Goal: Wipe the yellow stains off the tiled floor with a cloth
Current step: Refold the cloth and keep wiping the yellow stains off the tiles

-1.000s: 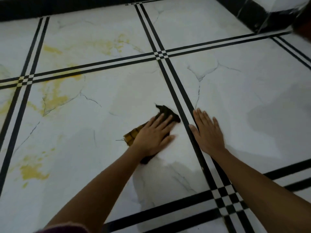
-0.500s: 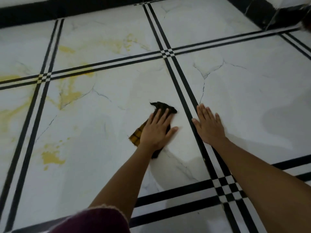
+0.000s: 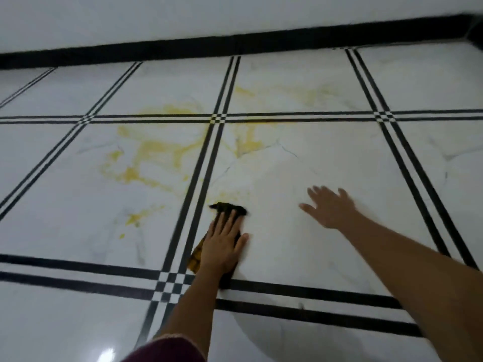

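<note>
My left hand [image 3: 223, 244] presses flat on a dark cloth with a yellow edge [image 3: 230, 209], fingers straight, on a white marble floor tile [image 3: 326, 246] beside a black double grout line. My right hand [image 3: 330, 207] is spread open to the right of the cloth, blurred, low over or on the same tile; contact cannot be told. Yellow stains [image 3: 154, 152] spread over the tile to the upper left, with a small patch [image 3: 134, 218] to the left of the cloth and fainter smears [image 3: 245, 142] above it.
Black double stripes [image 3: 201, 165] cross the white floor in a grid. A black skirting [image 3: 235, 45] runs along the white wall at the far side. A dark red sleeve [image 3: 167, 348] shows at the bottom edge.
The view has swung left and up, showing the wall and a larger stained area. My left hand slid the cloth left toward the grout line. My right hand moved away to the right, fingers spread.
</note>
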